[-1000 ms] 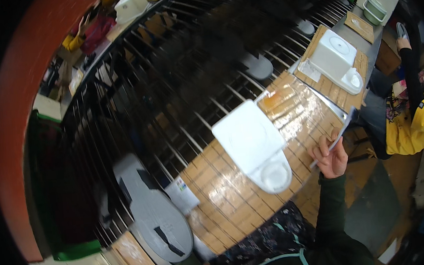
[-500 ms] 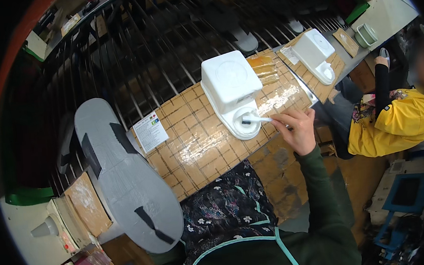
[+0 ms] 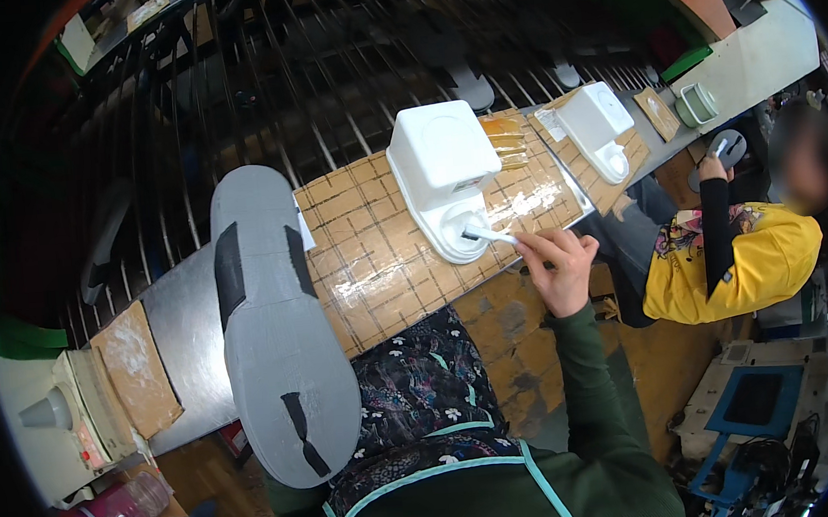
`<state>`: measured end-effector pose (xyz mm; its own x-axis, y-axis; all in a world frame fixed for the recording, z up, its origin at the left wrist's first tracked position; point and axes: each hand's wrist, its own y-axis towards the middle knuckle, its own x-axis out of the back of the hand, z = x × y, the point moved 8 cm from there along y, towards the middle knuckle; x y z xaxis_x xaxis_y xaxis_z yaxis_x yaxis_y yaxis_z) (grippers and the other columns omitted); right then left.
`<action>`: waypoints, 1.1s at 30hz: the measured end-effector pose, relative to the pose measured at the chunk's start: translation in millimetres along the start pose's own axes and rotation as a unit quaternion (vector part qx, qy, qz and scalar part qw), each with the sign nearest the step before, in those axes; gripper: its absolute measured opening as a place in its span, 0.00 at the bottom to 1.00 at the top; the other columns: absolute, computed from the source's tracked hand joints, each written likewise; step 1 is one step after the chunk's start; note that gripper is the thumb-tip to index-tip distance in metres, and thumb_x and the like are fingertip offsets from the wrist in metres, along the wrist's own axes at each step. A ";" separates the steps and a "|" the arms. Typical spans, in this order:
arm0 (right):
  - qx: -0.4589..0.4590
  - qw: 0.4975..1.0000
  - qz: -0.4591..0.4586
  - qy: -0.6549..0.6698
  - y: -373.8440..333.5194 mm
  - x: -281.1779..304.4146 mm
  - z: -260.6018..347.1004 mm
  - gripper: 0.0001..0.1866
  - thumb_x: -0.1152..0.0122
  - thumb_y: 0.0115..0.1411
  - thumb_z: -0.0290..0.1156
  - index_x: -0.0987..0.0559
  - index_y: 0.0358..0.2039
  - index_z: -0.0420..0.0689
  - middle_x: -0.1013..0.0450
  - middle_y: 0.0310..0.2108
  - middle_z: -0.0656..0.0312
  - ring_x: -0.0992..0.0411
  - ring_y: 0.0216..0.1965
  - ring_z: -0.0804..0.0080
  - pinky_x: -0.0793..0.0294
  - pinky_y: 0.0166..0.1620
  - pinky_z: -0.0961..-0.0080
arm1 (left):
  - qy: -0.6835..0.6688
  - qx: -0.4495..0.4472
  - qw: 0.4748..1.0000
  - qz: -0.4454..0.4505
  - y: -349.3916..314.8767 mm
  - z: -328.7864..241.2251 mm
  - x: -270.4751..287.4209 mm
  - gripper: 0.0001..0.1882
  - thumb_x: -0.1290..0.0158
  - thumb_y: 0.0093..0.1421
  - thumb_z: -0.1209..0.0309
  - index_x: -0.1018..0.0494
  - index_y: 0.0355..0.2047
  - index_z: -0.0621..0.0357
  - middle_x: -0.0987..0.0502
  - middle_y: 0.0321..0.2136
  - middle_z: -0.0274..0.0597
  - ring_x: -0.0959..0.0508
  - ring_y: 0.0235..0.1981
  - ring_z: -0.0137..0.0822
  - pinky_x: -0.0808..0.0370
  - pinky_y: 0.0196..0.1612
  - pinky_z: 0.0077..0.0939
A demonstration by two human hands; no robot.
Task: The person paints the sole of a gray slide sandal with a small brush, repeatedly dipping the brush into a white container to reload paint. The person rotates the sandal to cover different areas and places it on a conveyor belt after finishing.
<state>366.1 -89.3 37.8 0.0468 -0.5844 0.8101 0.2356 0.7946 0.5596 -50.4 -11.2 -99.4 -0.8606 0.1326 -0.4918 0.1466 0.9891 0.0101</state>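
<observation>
My right hand [image 3: 561,268] is closed in a pinch round the white handle of a small brush [image 3: 493,235]. The brush's dark bristles are at the round dish of a white glue dispenser [image 3: 443,154], whose square tank stands behind the dish. A grey shoe sole [image 3: 288,366] with black strap pieces on its edges and a black strap near the heel or toe end is held up on my left. My left hand does not show; the sole and my sleeve cover that area.
A gridded cardboard sheet [image 3: 358,292] covers the bench. Beyond runs a rack of metal rods [image 3: 326,129]. A second white dispenser [image 3: 598,122] stands further right. A co-worker in yellow [image 3: 774,254] holds a sole [image 3: 728,148]. A pink-lidded jar [image 3: 132,509] sits low left.
The grey sole has swung more upright and moved right, now overlapping the white label card. The brush head has shifted towards the dish's rim. The co-worker's sole has come more into view.
</observation>
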 end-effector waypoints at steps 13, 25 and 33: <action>-0.005 0.995 -0.059 -0.086 1.8 19.2 2.6 0.09 0.31 0.50 0.32 0.16 0.34 0.56 0.27 0.27 0.72 0.33 0.29 0.76 0.49 0.39 0.70 | -0.053 -0.014 0.996 0.075 37.5 -4.1 -28.9 0.29 0.49 0.63 0.57 0.37 0.57 0.66 0.25 0.47 0.46 0.23 0.47 0.36 0.25 0.49 0.29; 0.019 0.994 -0.055 -0.095 9.4 -3.5 9.3 0.07 0.32 0.51 0.32 0.17 0.32 0.56 0.28 0.25 0.73 0.32 0.29 0.76 0.48 0.40 0.67 | -0.065 -0.012 0.991 0.120 59.2 -13.1 -37.3 0.30 0.49 0.63 0.56 0.38 0.58 0.66 0.25 0.48 0.47 0.23 0.47 0.36 0.25 0.49 0.28; -0.056 0.998 -0.004 -0.036 -2.4 -2.2 5.3 0.06 0.31 0.51 0.35 0.16 0.31 0.53 0.28 0.23 0.70 0.33 0.25 0.75 0.50 0.38 0.70 | -0.100 0.004 0.984 0.145 67.7 -12.5 -39.6 0.31 0.49 0.64 0.56 0.38 0.58 0.67 0.25 0.48 0.47 0.23 0.47 0.35 0.25 0.50 0.28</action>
<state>360.3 -89.1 35.6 -0.0239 -0.5734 0.8189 0.3437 0.7645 0.5454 -12.5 51.3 -68.4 -0.6682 0.3936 -0.6313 0.3766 0.9108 0.1693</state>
